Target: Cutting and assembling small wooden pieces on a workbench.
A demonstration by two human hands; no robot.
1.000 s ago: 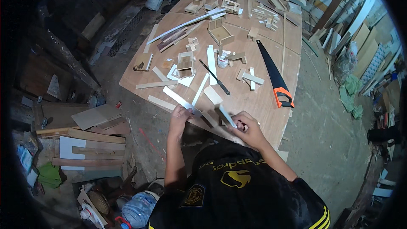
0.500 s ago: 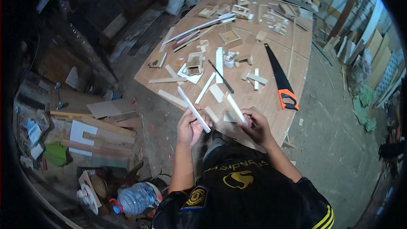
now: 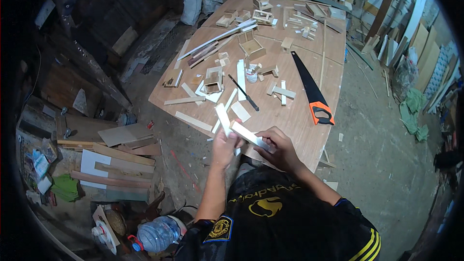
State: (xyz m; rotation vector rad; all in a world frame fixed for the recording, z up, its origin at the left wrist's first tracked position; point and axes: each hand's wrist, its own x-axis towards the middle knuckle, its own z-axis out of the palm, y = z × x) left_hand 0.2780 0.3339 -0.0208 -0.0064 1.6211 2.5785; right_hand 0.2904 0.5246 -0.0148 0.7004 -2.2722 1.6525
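Observation:
My left hand (image 3: 224,151) is closed around a pale wooden strip (image 3: 223,116), which stands tilted up and away from me. A second pale wooden strip (image 3: 246,133) is gripped in the fingers of my right hand (image 3: 279,149). This strip slants across toward the left hand, and its far end overlaps the first strip; I cannot tell whether they touch. Beyond the hands, a slim black tool (image 3: 244,93) lies on the wooden table (image 3: 302,137), with a small white jar (image 3: 251,74) near it. Joined wooden pieces (image 3: 281,92) rest to its right.
A handsaw (image 3: 313,94) with an orange and black handle lies toward the table's right edge. Small open wooden boxes (image 3: 212,81) and several strips cover the table. A large water bottle (image 3: 155,234) stands at lower left. Boards (image 3: 108,137) lie on the left; more lean at right.
My hands have come closer together. The right-hand strip has swung left, so its end now overlaps the strip in my left hand. The view has shifted slightly.

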